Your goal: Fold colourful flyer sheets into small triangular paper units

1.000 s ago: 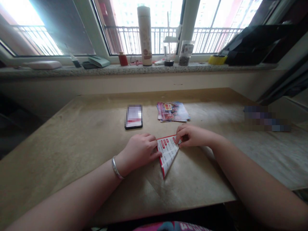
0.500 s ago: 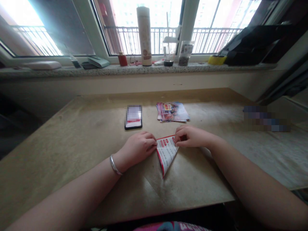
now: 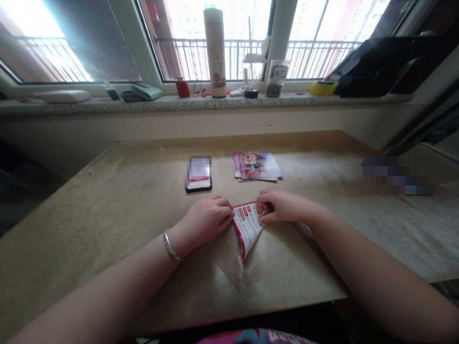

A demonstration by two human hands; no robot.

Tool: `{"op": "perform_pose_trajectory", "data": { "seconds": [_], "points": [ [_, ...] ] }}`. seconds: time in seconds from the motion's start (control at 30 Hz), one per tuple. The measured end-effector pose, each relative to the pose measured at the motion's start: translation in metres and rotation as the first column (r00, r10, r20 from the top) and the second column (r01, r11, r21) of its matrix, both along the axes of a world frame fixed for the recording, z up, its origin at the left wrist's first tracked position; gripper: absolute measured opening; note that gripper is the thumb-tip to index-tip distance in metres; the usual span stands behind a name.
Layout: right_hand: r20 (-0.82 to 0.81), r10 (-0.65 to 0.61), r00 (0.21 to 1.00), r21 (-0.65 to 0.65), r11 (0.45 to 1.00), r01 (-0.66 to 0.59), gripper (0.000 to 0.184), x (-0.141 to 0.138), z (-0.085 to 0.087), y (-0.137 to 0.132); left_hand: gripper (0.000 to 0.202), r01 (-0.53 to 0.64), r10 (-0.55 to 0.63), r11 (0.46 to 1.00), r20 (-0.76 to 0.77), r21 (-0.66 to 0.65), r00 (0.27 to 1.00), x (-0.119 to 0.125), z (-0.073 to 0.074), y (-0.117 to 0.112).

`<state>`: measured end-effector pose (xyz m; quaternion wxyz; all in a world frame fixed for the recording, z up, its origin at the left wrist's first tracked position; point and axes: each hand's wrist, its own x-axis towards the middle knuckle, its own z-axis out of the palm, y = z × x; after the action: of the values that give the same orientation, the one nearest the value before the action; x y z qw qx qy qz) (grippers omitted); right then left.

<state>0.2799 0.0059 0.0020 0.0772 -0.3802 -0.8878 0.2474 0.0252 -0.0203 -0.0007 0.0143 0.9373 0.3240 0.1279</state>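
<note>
A folded paper leaflet (image 3: pixel 248 228), white with red print and a red edge, lies on the table in front of me, its pointed end toward me. My left hand (image 3: pixel 211 215) pinches its upper left corner, fingers closed, a silver bangle on the wrist. At the right side, my right hand (image 3: pixel 278 205) is closed on the paper's edge with fingers curled. The paper bulges up a little between the hands. Beyond them lie a stack of colourful printed leaflets (image 3: pixel 258 166) and, to its left, a phone (image 3: pixel 199 174) with a blurred screen.
The pale brown table (image 3: pixel 143 191) reaches to the wall under the window. On the stone sill (image 3: pixel 143 105) stand a tall cream bottle (image 3: pixel 215 52), a red-capped jar (image 3: pixel 182 88), a clear cup (image 3: pixel 251 79) and a yellow tape roll (image 3: pixel 322 89). A blurred item (image 3: pixel 398 176) lies at the right.
My right hand has shifted slightly left and curled in, bending the paper's right side inward. The lower tip has moved up a little. My left hand stays put.
</note>
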Motion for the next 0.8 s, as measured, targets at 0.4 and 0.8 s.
{"op": "perform_pose_trajectory", "data": {
  "seconds": [0.4, 0.8],
  "points": [
    [0.017, -0.147, 0.989, -0.039, 0.988, 0.147, 0.028, 0.011, -0.007, 0.009, 0.021, -0.005, 0.005, 1.0, -0.013, 0.0, 1.0, 0.001, 0.001, -0.002],
    [0.135, -0.108, 0.985, 0.111, 0.989, 0.093, 0.036, -0.002, 0.006, -0.004, 0.022, -0.009, 0.009, 1.0, -0.066, 0.001, 0.998, 0.001, 0.007, -0.003]
  ]
}}
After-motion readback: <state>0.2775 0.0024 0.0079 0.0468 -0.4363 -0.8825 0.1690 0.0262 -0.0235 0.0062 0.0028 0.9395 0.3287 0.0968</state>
